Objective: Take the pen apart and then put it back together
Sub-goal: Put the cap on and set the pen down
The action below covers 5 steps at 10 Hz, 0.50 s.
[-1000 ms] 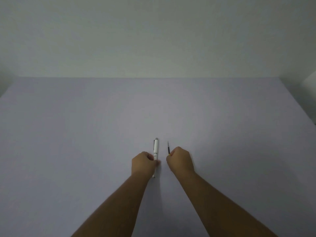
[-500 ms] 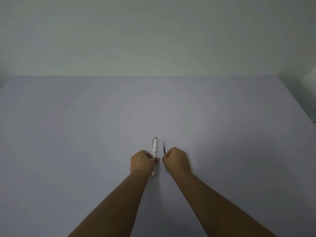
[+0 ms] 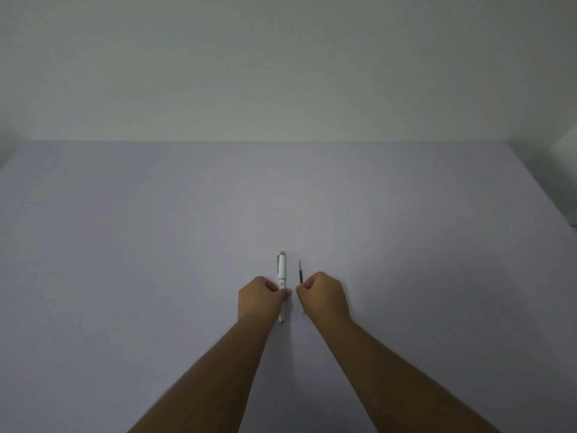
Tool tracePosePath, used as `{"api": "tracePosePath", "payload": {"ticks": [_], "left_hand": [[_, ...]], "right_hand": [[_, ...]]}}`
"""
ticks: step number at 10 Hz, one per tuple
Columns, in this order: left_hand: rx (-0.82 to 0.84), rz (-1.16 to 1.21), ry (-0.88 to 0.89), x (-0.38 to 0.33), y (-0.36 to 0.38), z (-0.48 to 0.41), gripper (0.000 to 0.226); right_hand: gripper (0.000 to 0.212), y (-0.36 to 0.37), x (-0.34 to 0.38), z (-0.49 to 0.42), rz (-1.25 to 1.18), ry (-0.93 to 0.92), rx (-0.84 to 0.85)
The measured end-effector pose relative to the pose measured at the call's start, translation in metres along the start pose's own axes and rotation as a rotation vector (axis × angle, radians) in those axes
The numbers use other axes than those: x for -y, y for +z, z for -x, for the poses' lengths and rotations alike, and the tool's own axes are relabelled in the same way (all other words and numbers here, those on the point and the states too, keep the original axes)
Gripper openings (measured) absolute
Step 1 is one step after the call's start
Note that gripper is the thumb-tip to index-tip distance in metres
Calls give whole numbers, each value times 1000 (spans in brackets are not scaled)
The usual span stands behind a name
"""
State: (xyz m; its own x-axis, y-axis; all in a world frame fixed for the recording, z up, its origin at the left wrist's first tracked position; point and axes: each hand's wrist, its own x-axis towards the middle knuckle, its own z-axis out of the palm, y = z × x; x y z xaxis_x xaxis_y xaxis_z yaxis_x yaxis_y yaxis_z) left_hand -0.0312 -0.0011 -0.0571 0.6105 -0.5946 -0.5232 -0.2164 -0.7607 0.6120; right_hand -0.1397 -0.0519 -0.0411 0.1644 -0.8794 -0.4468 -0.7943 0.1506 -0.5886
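A white pen body (image 3: 282,270) with a grey end cap and clip points away from me, and my left hand (image 3: 260,300) is closed around its middle. Its lower tip shows below the fist. My right hand (image 3: 324,296) is closed on a thin dark refill (image 3: 300,272), which sticks up out of the fist with a small yellow part at the fingers. The two pieces run parallel, a small gap apart, low over the pale lilac table (image 3: 156,260).
A plain pale wall (image 3: 281,67) rises behind the table's far edge. The table's right edge (image 3: 543,195) slants down at the right side, with a white object (image 3: 566,148) beyond it.
Both hands shifted slightly left with their pieces. The refill has come a little closer to the pen body than one second ago.
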Motion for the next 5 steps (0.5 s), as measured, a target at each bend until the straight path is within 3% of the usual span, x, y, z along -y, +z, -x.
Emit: {"api": "tracePosePath", "payload": {"ticks": [5], "left_hand": [[-53, -32, 28, -2, -18, 14, 24]], "right_hand": [[26, -3, 3, 3, 15, -22, -73]]}}
